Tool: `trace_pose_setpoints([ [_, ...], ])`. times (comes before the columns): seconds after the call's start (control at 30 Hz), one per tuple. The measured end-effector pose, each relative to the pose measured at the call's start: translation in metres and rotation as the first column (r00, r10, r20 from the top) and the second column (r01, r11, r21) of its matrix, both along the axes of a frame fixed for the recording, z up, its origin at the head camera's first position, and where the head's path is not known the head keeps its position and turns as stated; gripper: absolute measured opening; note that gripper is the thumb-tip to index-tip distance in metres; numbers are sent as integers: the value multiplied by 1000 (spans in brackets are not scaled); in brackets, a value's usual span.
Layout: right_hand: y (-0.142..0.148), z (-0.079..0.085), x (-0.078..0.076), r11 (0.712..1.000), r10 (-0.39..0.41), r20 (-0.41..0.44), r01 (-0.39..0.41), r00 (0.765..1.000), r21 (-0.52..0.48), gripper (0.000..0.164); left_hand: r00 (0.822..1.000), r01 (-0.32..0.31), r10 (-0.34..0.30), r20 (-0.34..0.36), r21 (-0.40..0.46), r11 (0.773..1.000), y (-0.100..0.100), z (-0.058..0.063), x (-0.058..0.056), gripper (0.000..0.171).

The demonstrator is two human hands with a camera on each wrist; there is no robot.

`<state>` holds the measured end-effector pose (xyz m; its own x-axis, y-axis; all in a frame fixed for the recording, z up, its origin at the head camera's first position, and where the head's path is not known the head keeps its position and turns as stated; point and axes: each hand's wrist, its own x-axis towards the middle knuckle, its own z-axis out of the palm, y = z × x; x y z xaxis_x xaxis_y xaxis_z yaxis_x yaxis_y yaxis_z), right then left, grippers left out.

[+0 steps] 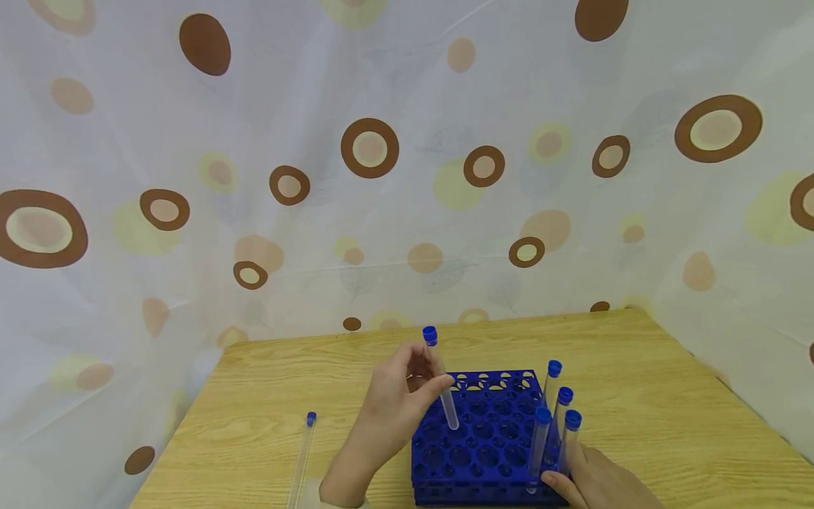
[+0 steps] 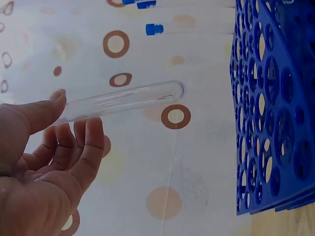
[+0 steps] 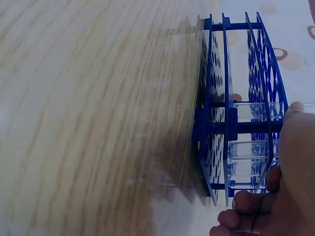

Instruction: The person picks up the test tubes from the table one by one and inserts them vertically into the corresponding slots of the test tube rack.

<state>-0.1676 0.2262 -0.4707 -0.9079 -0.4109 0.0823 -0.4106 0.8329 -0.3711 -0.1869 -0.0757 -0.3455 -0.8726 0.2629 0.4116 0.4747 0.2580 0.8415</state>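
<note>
My left hand (image 1: pixel 388 403) pinches a clear test tube (image 2: pixel 128 102) with a blue cap between thumb and fingers. The tube tilts, cap up, its rounded end over the blue test tube rack (image 1: pixel 470 483). In the left wrist view that end is free of the rack holes, and the cap is out of sight. My right hand (image 1: pixel 607 482) holds the rack at its near right corner, thumb on the front and fingers along the side. Several capped test tubes (image 1: pixel 539 442) stand in the rack's right side, close by this hand.
Another blue-capped test tube (image 1: pixel 302 459) lies on the wooden table (image 1: pixel 248 403), left of my left forearm. Behind and at both sides of the table hangs a white curtain (image 1: pixel 407 226) with brown and yellow circles.
</note>
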Motion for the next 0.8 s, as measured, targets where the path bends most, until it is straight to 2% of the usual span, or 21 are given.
trace_pose_setpoints([
  [0.17,0,0,1,1000,-26,-8,26,1000,3,71,999,39,-38,-33,6,999,18,-1,-2,22],
  [0.33,-1,1,1,999,-41,9,41,999,-10,69,997,65,-65,-30,10,998,34,-5,-5,21],
  [0.6,0,-1,-1,1000,19,-30,-20,999,-11,64,995,101,-101,-21,21,995,55,-17,-10,18],
  [0.8,1,0,0,999,-20,31,21,999,-26,68,994,104,-103,-41,7,995,68,-26,-13,17],
])
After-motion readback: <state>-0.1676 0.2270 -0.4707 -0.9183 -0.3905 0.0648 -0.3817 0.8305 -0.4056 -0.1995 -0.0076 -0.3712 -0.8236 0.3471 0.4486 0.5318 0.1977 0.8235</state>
